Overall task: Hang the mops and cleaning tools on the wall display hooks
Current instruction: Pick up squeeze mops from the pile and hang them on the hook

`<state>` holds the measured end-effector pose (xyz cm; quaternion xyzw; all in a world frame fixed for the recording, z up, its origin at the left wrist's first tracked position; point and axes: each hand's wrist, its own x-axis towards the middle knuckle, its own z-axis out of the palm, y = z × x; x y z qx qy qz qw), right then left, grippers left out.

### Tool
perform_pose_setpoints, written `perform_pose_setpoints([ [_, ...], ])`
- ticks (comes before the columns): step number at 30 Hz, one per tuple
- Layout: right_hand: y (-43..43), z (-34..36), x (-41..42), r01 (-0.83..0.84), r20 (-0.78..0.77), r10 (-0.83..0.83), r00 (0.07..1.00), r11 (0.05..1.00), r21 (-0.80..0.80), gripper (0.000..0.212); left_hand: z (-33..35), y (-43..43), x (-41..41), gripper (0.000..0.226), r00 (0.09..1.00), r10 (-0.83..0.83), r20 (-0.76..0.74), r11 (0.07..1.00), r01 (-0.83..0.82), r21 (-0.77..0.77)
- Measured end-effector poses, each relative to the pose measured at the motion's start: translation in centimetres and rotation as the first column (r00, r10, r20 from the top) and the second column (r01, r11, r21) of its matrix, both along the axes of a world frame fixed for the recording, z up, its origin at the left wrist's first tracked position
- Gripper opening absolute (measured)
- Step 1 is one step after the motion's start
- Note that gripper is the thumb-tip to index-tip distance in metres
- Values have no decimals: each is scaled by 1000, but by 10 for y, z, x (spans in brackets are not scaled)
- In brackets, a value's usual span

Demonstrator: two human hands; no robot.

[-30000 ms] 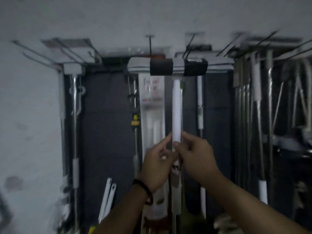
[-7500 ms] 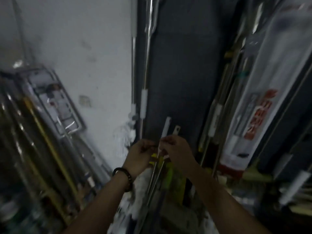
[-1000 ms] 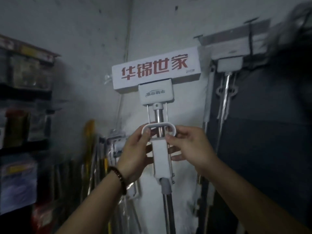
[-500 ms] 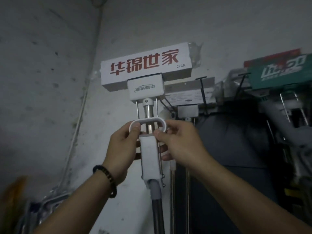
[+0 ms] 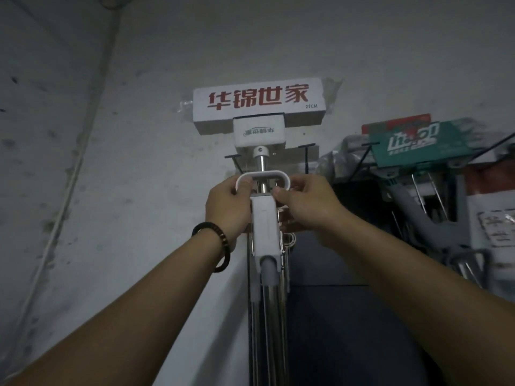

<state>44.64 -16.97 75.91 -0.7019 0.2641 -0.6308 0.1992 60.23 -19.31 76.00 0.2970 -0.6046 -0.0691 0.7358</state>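
At the frame's centre we hold the mop (image 5: 264,224) upright against the wall: our left hand (image 5: 227,207) and right hand (image 5: 309,207) each pinch its white loop handle (image 5: 262,175), head boxed above.

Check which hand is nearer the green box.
Right. The right hand grips the right end of the loop, below and left of the green box; the left hand grips the loop's left end, farther from it.

Dim, flat light with a grey cast; centre sharp, edges softly blurred and wide-angle stretched
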Motion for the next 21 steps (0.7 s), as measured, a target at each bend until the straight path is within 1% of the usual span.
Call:
perform_pose_setpoints([
  [4,-15,11,-6,48,8,-48,999,999,-18,11,11,-25,-6,25,1000,-22,22,1000,22,-5],
  [7,-34,9,-6,49,35,-50,998,999,18,10,8,-42,-7,25,1000,-7,23,1000,7,-3],
  [11,-70,-4,-2,73,45,-76,996,995,62,9,-7,-67,-6,28,1000,21,17,999,-21,48],
  [17,-113,-26,-4,118,39,-123,992,987,106,7,-30,-108,-12,30,998,36,55,990,-43,137],
  [21,-133,-30,-6,147,45,-153,987,983,112,14,-35,-130,-17,26,996,50,77,987,-62,151],
])
